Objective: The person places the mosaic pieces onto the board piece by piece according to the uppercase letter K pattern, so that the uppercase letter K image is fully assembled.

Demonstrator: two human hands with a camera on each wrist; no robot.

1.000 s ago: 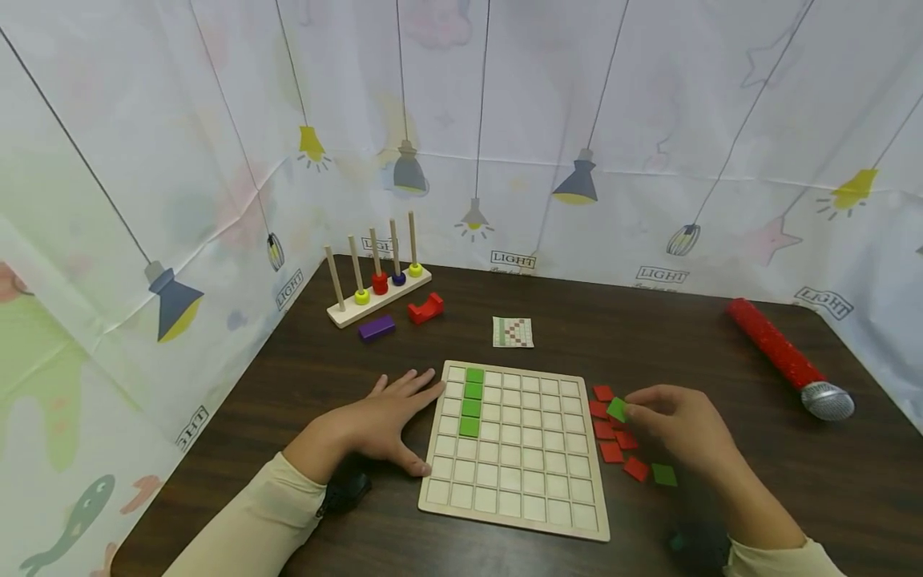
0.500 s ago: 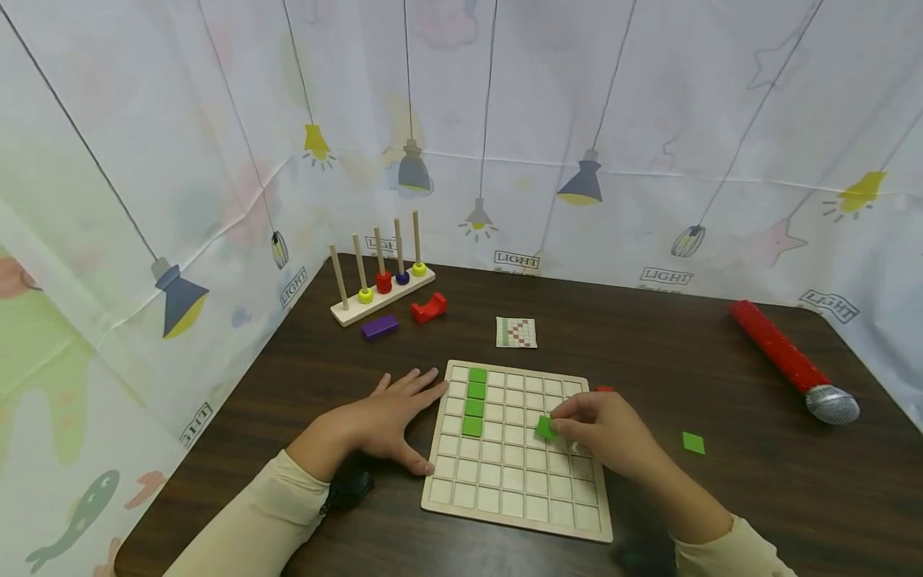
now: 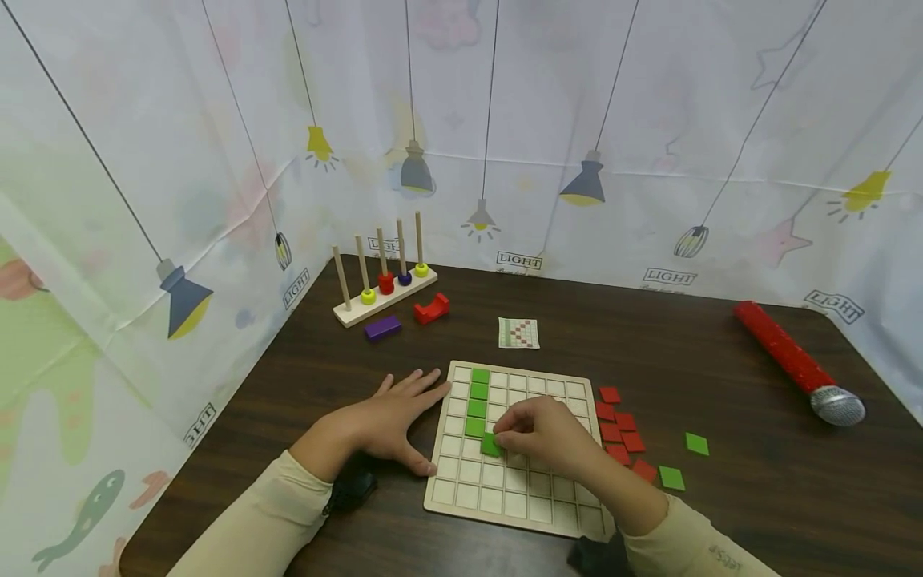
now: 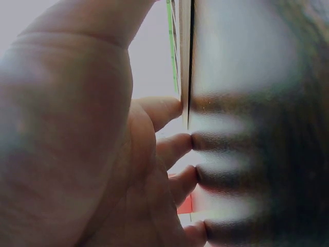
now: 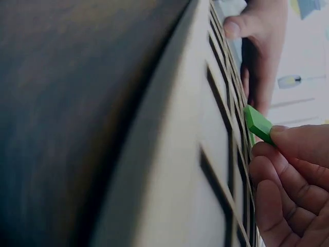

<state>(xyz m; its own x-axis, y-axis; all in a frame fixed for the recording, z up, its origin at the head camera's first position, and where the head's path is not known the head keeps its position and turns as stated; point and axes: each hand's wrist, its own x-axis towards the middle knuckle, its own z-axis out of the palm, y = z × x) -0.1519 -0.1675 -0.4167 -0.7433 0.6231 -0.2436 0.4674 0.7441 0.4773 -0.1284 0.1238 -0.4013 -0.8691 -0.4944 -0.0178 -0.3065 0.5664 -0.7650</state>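
A wooden grid board (image 3: pixel 515 519) lies on the table with several green tiles (image 3: pixel 477 408) in its second column. My right hand (image 3: pixel 551 433) pinches a green tile (image 3: pixel 491 445) between thumb and fingers, just below that green run. The right wrist view shows the pinched tile (image 5: pixel 258 123) tilted over the board's cells. My left hand (image 3: pixel 389 421) lies spread at the board's left edge, thumb and index fingertips touching it; in the left wrist view its fingers (image 4: pixel 175 149) rest on the table. Several red tiles (image 3: pixel 610 433) and two green tiles (image 3: pixel 671 478) lie right of the board.
Behind the board lies a small patterned card (image 3: pixel 518 333). A pegged rack with rings (image 3: pixel 386 298), a purple block (image 3: pixel 383 328) and a red curved block (image 3: pixel 431 308) are at the back left. A red microphone (image 3: pixel 796 361) lies at the right. Printed cloth hangs behind the table.
My right hand has carried the green tile leftward from the loose tiles, across the board to the second column. My left hand has stayed at the board's left edge.
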